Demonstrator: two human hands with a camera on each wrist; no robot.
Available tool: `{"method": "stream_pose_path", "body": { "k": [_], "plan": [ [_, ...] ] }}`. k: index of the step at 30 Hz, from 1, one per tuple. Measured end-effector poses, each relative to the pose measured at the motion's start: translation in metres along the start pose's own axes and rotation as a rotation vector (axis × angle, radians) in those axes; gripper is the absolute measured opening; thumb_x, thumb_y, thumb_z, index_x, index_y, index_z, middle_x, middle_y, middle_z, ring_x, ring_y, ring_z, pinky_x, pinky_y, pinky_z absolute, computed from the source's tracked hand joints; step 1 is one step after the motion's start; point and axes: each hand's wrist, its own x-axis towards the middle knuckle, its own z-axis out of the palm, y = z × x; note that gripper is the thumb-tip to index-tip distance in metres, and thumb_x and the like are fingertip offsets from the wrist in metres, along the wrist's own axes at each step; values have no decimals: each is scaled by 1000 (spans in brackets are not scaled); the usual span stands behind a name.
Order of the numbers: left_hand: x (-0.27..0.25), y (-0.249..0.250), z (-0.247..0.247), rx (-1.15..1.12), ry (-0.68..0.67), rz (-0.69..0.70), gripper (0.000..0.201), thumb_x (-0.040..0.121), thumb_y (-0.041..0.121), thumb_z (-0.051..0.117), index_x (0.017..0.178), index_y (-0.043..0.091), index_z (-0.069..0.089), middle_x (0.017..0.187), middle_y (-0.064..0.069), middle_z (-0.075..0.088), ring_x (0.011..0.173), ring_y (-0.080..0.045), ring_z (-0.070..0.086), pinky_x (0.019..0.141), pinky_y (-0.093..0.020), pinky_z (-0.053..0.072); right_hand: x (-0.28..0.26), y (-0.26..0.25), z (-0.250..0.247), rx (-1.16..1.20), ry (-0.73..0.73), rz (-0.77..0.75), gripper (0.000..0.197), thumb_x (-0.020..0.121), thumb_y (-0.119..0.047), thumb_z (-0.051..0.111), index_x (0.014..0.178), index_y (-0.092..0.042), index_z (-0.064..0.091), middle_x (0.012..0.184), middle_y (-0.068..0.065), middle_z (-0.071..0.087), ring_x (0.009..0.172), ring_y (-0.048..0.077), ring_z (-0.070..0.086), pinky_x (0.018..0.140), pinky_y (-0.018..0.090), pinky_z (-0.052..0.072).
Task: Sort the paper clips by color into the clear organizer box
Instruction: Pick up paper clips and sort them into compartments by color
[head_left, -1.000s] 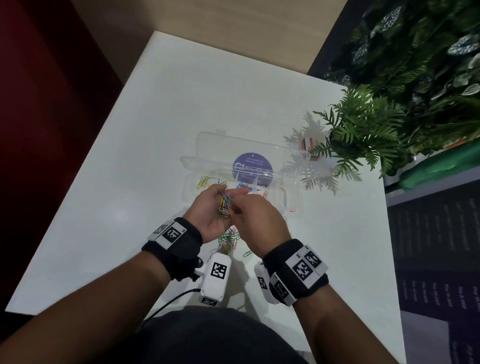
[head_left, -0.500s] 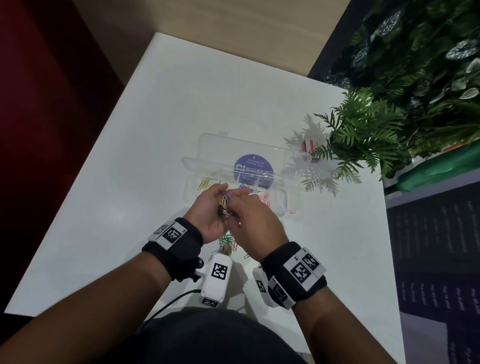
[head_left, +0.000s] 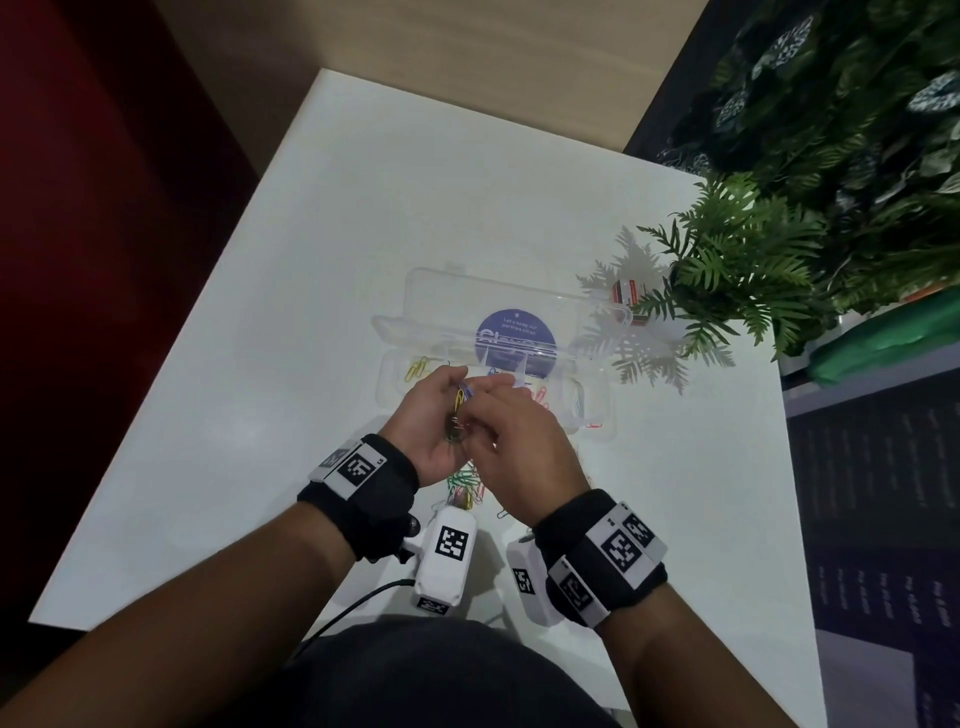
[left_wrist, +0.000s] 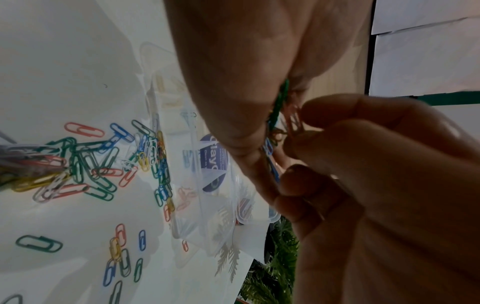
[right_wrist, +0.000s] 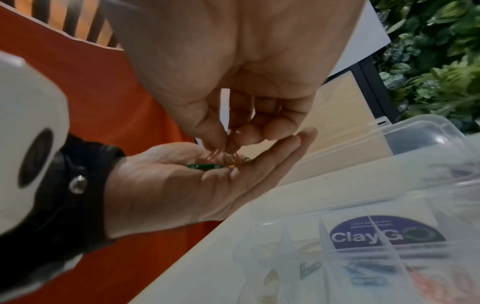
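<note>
Room, head view: white table (head_left: 322, 291) with wood flooring beyond its far edge, dark red wall on the left, fern (head_left: 737, 280) at the right edge.
Box, head view: clear organizer box (head_left: 582, 410) lies lid open just beyond both hands; yellow clips sit in its left compartment, pink ones further right.
Hands, head view: left hand (head_left: 434, 423) cupped palm up, carrying a small bunch of clips (head_left: 460, 405); right hand (head_left: 524, 447) bent over it, fingertips down in the bunch.
Loose stock, head view: mixed pile of paper clips (head_left: 465, 483) on the table, just under the wrists.
Pile, left wrist view: green, red, blue, yellow and white clips (left_wrist: 78, 164) spread beside the box wall, many overlapping, some hooked together.
Grip, left wrist view: right fingers (left_wrist: 324, 131) pinch thin wire against the left palm; a green clip shows at the edge.
Palm, right wrist view: left palm nearly flat, fingers only lightly curled, green clip (right_wrist: 205, 166) lying on it; right thumb and fingers closed on pink wire just above.
Compartments, right wrist view: green, blue and pink clips each in their own cell, blurred.
Risk: clips probably interlock, so pulling one may drag others off the shallow palm.
Risk: a dragged neighbour could drop into the wrong cell.
</note>
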Motion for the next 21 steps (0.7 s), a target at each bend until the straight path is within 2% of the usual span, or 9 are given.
{"method": "stream_pose_path", "body": {
  "k": [2, 4, 5, 7, 9, 13, 16, 19, 21],
  "plan": [
    [-1, 0, 2, -5, 5, 13, 49, 98, 34, 35, 117, -2, 63, 116, -18, 65, 108, -26, 61, 99, -33, 45, 0, 2, -5, 134, 29, 54, 26, 77, -2, 49, 93, -14, 66, 99, 1, 65, 87, 13, 54, 72, 23, 38],
    [-2, -2, 6, 5, 23, 39, 45, 99, 31, 34, 93, -1, 66, 78, -12, 68, 70, -18, 67, 67, -26, 58, 0, 2, -11, 200, 65, 148, 31, 82, -1, 48, 101, -17, 67, 101, -4, 65, 91, 9, 56, 81, 22, 45],
    [-2, -3, 6, 15, 14, 50, 49, 100, 29, 32, 86, -1, 68, 69, -10, 66, 62, -18, 67, 59, -24, 58, 1, 4, -13, 218, 75, 192, 32, 83, -1, 48, 103, -17, 67, 100, -5, 64, 91, 8, 56, 83, 22, 45],
    [-2, -4, 9, 26, -34, 70, 54, 100, 28, 29, 93, -6, 70, 76, -15, 69, 67, -21, 69, 62, -27, 58, 2, 7, -17, 250, 78, 262, 32, 83, -2, 50, 102, -18, 70, 97, -9, 64, 91, 7, 57, 85, 23, 47],
    [-4, -3, 11, -2, -39, 70, 50, 100, 28, 29, 106, -10, 61, 85, -19, 67, 73, -24, 70, 65, -30, 58, 4, 11, -17, 247, 80, 304, 23, 83, -7, 54, 95, -18, 70, 95, -10, 65, 86, 7, 57, 82, 27, 49],
    [-4, -4, 13, -63, -60, 51, 47, 100, 27, 32, 96, -8, 62, 86, -19, 63, 74, -24, 68, 73, -32, 60, 4, 15, -18, 217, 36, 306, 13, 85, -13, 60, 94, -16, 68, 83, -17, 61, 77, 1, 54, 76, 24, 47],
    [-5, -4, 15, -63, -86, 49, 54, 100, 26, 29, 88, -9, 68, 86, -22, 67, 73, -25, 69, 75, -34, 60, 2, 20, -21, 311, 48, 346, 16, 86, -11, 60, 95, -20, 69, 87, -14, 69, 79, 2, 61, 77, 25, 51],
    [-8, -3, 19, -69, -104, 41, 50, 99, 24, 30, 122, -14, 51, 110, -29, 63, 91, -30, 68, 83, -40, 58, 1, 25, -25, 404, 68, 379, 13, 85, -12, 58, 85, -23, 65, 92, -3, 72, 81, 14, 67, 78, 37, 56],
    [-7, -4, 21, -91, -108, 49, 52, 96, 22, 35, 134, -13, 40, 118, -31, 59, 90, -30, 68, 87, -45, 56, 1, 27, -29, 472, 90, 394, 18, 86, -7, 55, 76, -22, 58, 90, 2, 73, 74, 14, 67, 69, 31, 56]
  ]
}}
